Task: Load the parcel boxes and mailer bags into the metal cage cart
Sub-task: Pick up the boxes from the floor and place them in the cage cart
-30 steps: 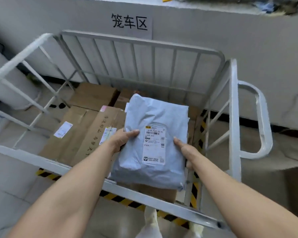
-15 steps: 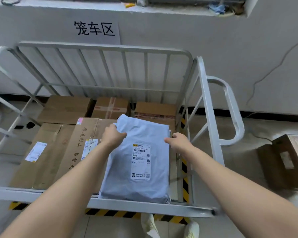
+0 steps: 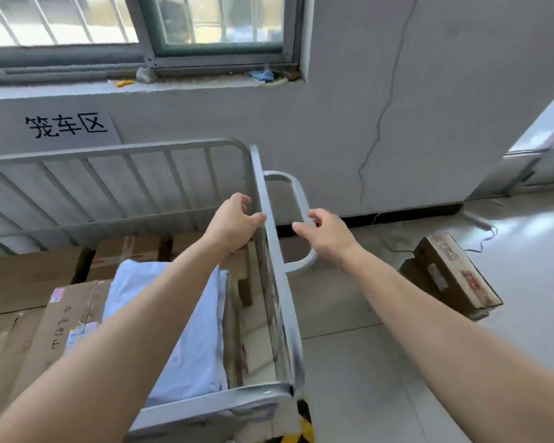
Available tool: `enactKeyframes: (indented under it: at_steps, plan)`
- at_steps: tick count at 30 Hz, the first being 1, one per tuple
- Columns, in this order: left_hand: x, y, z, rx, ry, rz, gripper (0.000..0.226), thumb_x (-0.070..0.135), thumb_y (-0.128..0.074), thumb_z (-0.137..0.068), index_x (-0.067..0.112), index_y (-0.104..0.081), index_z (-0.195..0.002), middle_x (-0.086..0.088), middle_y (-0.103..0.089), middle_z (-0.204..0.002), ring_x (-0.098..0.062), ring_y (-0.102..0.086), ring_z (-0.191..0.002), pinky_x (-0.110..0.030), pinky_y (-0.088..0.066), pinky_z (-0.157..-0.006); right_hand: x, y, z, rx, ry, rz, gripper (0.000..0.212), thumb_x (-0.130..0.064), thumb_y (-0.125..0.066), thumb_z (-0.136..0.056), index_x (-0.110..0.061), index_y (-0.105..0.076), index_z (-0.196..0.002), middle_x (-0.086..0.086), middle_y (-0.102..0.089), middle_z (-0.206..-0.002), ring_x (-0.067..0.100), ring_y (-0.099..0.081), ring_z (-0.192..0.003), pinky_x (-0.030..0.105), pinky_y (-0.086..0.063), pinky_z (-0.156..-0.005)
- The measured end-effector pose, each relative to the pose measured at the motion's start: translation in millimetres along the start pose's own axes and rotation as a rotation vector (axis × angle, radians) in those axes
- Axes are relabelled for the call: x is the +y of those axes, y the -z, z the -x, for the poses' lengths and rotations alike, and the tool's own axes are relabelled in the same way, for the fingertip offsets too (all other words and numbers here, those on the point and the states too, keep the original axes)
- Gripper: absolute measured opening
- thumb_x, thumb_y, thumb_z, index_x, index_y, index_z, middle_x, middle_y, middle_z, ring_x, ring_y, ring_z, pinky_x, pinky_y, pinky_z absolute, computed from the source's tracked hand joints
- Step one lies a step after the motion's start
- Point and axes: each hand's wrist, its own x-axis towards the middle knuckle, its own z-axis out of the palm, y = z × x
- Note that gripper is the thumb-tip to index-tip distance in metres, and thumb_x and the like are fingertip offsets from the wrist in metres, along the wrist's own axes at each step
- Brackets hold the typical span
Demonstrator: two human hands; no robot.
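The pale blue mailer bag (image 3: 192,340) lies inside the metal cage cart (image 3: 269,219), on top of brown parcel boxes (image 3: 29,276). Nothing is in either hand. My left hand (image 3: 234,222) hovers over the cart's right side rail, fingers loosely curled and empty. My right hand (image 3: 327,233) is just outside that rail, beside the cart's looped handle (image 3: 301,199), fingers apart. My left forearm hides part of the bag.
A brown cardboard box (image 3: 451,276) sits on the tiled floor to the right of the cart. A grey wall with a paper sign (image 3: 66,124) and a window stands behind. Yellow-black tape (image 3: 304,426) marks the floor under the cart's near corner.
Both hands have let go of the mailer bag, which now rests in the cart. The hands have risen and moved right toward the side rail. The view has turned up and to the right.
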Motion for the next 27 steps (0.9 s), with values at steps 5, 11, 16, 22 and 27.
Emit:
enactKeyframes:
  at_steps: [5, 11, 16, 22, 27]
  plan:
    - [101, -114, 6, -0.163, -0.126, 0.034, 0.051, 0.032, -0.059, -0.093, 0.012, -0.042, -0.138, -0.002, -0.05, -0.131, -0.014, -0.049, -0.109, -0.025, -0.037, -0.084, 88, 126, 18, 0.177, -0.094, 0.002, 0.061, -0.035, -0.061, -0.091, -0.008, -0.042, -0.142, 0.007, -0.046, -0.145, 0.019, -0.043, -0.133, 0.028, -0.034, -0.106]
    - [199, -255, 19, -0.412, -0.197, 0.042, 0.053, 0.033, -0.062, -0.091, 0.011, -0.045, -0.136, -0.002, -0.053, -0.124, -0.014, -0.05, -0.101, -0.024, -0.039, -0.082, 193, 253, 61, 0.366, -0.315, -0.022, 0.057, -0.041, -0.06, -0.088, -0.014, -0.048, -0.137, 0.005, -0.051, -0.138, 0.02, -0.051, -0.12, 0.036, -0.04, -0.101]
    - [261, -348, 26, -0.587, -0.258, -0.014, 0.052, 0.031, -0.064, -0.09, 0.008, -0.047, -0.134, -0.006, -0.054, -0.126, -0.018, -0.053, -0.11, -0.024, -0.039, -0.086, 260, 332, 84, 0.498, -0.452, -0.068, 0.054, -0.035, -0.059, -0.091, -0.015, -0.045, -0.14, 0.006, -0.049, -0.14, 0.023, -0.048, -0.123, 0.032, -0.04, -0.094]
    - [304, -431, -3, -0.684, -0.261, -0.034, 0.047, 0.028, -0.064, -0.09, 0.007, -0.049, -0.128, -0.007, -0.057, -0.12, -0.019, -0.055, -0.107, -0.026, -0.041, -0.087, 320, 390, 62, 0.547, -0.542, -0.131, 0.056, -0.037, -0.061, -0.091, -0.015, -0.045, -0.14, 0.003, -0.045, -0.144, 0.022, -0.046, -0.128, 0.031, -0.037, -0.096]
    - [334, -488, -62, -0.694, -0.214, -0.004, 0.044, 0.028, -0.065, -0.09, 0.006, -0.05, -0.125, -0.006, -0.057, -0.116, -0.019, -0.054, -0.103, -0.027, -0.042, -0.085, 353, 439, -3, 0.516, -0.561, -0.113, 0.058, -0.036, -0.061, -0.091, -0.013, -0.044, -0.141, 0.005, -0.046, -0.144, 0.023, -0.046, -0.128, 0.036, -0.039, -0.1]
